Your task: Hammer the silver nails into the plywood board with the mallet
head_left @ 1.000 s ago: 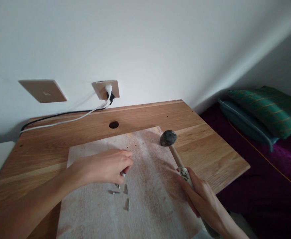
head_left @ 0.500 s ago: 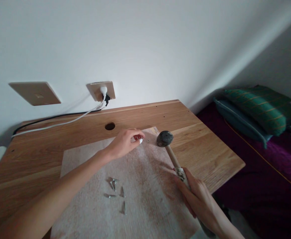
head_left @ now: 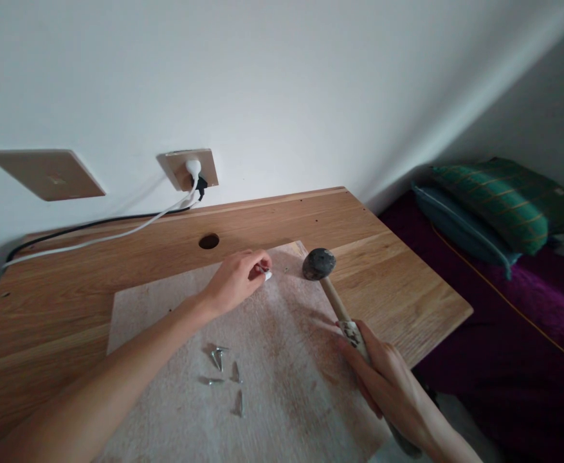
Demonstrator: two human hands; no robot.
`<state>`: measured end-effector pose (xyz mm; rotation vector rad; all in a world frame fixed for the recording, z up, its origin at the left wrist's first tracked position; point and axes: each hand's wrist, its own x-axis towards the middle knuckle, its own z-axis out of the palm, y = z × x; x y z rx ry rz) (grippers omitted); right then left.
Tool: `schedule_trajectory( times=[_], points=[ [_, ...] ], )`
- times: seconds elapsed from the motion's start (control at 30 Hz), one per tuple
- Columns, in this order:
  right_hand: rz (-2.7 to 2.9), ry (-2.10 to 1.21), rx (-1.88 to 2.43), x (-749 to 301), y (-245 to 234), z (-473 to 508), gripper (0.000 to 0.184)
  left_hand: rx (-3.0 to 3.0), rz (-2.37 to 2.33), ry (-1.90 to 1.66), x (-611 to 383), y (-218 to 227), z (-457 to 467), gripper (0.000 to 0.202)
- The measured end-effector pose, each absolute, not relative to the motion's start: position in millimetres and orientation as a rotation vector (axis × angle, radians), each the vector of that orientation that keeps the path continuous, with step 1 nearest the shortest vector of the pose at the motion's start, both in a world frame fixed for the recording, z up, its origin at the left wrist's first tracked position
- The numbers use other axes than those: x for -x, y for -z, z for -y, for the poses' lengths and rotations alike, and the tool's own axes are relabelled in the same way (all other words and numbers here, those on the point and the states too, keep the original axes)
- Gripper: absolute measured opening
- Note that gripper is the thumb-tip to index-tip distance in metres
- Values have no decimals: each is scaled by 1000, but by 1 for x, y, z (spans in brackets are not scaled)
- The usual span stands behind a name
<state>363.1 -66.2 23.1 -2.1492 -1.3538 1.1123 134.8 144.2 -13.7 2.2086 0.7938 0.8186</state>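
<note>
My left hand (head_left: 236, 280) is closed in a pinch near the far edge of a pale, worn board (head_left: 282, 386). Between its fingertips is a thin metal piece that looks like a nail (head_left: 261, 267), mostly hidden by the fingers. My right hand (head_left: 382, 373) wraps around the handle of a mallet (head_left: 319, 264) with a dark, rounded head. That head is over the board's right edge, to the right of my left hand. Several silver nails (head_left: 219, 357) lie loose on the board, nearer to me.
Beneath the board is a wooden desk (head_left: 407, 289) with a round cable hole (head_left: 209, 241). A white and a black cable run from a wall socket (head_left: 189, 168) along its back left. Cushions (head_left: 494, 206) rest on purple bedding (head_left: 455, 334) at the right.
The view has shifted slightly. My left hand has turned a little, showing more of the thin metal piece in its pinch. My right hand still holds the mallet in nearly the same place.
</note>
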Motion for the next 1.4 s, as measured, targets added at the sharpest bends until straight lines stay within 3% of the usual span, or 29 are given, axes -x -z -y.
schedule_trajectory(
  times=[0.33,0.6,1.03,1.4],
  points=[
    [1412,-1069,2129,-364,-22,66,43,-2523,-793,-761,-135,10,-140,18],
    [1375,-1183,2021,-350,-41,61,48,-2424,-800,-751,-137,11,-142,16],
    [1506,-1239,1984,-332,-39,53,41,-2130,-824,-798,-138,21,-143,55],
    [1528,-1259,1965,-329,-43,52,42,-2167,-836,-794,-138,18,-144,43]
  ],
)
